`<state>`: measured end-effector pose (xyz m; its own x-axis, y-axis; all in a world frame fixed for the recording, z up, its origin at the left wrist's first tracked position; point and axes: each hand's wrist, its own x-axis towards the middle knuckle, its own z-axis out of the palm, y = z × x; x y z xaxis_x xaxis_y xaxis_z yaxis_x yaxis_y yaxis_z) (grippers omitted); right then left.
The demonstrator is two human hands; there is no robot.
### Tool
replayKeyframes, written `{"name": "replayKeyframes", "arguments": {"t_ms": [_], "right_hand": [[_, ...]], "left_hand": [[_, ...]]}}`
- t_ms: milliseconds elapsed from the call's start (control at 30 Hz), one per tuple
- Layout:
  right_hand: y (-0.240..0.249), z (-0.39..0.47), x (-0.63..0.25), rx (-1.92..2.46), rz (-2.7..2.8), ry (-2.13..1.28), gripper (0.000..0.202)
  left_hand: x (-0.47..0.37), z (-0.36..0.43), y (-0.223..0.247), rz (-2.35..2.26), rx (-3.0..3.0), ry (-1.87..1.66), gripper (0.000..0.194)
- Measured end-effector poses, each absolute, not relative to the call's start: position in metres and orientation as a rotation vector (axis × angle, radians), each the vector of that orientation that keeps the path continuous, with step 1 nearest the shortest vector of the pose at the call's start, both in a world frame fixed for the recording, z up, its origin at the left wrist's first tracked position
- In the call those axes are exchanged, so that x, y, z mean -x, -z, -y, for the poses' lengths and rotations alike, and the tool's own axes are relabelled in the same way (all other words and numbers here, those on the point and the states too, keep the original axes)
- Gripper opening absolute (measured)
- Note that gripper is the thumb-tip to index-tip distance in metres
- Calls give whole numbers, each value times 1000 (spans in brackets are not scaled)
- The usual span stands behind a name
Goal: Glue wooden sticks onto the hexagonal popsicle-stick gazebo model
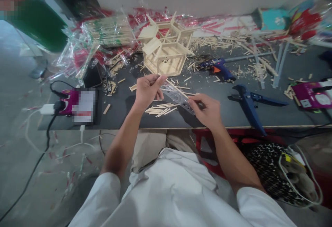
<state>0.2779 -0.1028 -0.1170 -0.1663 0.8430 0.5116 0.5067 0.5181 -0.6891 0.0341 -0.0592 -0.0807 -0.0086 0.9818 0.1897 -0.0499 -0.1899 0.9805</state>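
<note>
Between my two hands a clear plastic ruler [175,96] with cut-out shapes slants down to the right above the table. My left hand [147,90] pinches its upper left end. At the lower right end, my right hand [206,109] is closed on it, and a thin wooden stick [177,88] runs along the ruler's upper edge between the fingers of both hands. Below the ruler lies a loose pile of short wooden sticks [160,110]. Just beyond my hands stands a model built of wooden sticks [166,48], with hexagonal frames and small flat panels.
A blue cutter [247,106] and a blue glue gun [219,68] lie to the right. Wooden scraps [220,43] and plastic wrap litter the back. Purple power strips [68,102] [311,95] sit at both sides, with a phone [85,106] by the left one.
</note>
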Motion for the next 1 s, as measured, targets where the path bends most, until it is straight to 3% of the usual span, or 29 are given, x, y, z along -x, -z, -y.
{"name": "replayKeyframes", "arguments": {"t_ms": [1000], "right_hand": [[115, 103, -278, 1080, 1866, -434, 11]], "left_hand": [[-31, 61, 74, -1008, -1212, -1332, 47]]}}
